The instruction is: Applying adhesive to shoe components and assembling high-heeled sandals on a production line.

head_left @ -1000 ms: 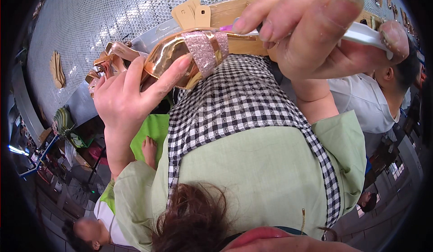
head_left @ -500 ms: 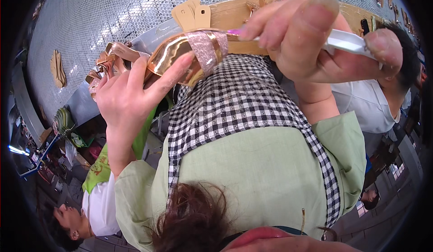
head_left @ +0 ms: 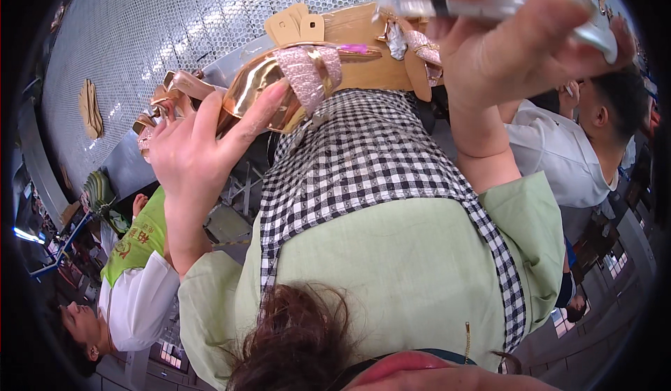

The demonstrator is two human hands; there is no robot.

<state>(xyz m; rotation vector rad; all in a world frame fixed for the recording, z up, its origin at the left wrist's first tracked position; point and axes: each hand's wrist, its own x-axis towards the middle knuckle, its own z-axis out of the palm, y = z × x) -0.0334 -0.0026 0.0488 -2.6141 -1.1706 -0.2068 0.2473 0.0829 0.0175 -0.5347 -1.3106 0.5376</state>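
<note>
My left hand (head_left: 192, 143) is closed around a shiny rose-gold sandal (head_left: 255, 87), with the index finger stretched along its side. A glittery pink strap (head_left: 300, 76) with a gold stripe crosses it. On the sandal's narrow end shows a purple-pink patch (head_left: 351, 48). Up at the right, my right hand (head_left: 503, 62) grips a slim syringe-like tool (head_left: 482, 6) with a clear barrel, a dark band and a white rear end. Its tip is apart from the sandal, and motion blurs both hand and tool.
Tan insole-shaped pieces (head_left: 309, 26) lie beyond the sandal on the worktable. Beside my right hand rests another pink-strapped sandal (head_left: 423, 52) on a brown board (head_left: 349, 20). More rose-gold footwear (head_left: 164, 101) stands left. People sit at both sides, one in a white shirt (head_left: 559, 146).
My right hand has lifted the tool up and away from the sandal's narrow end. That end and the second sandal now show. My left hand has barely moved; the person at left leans farther left.
</note>
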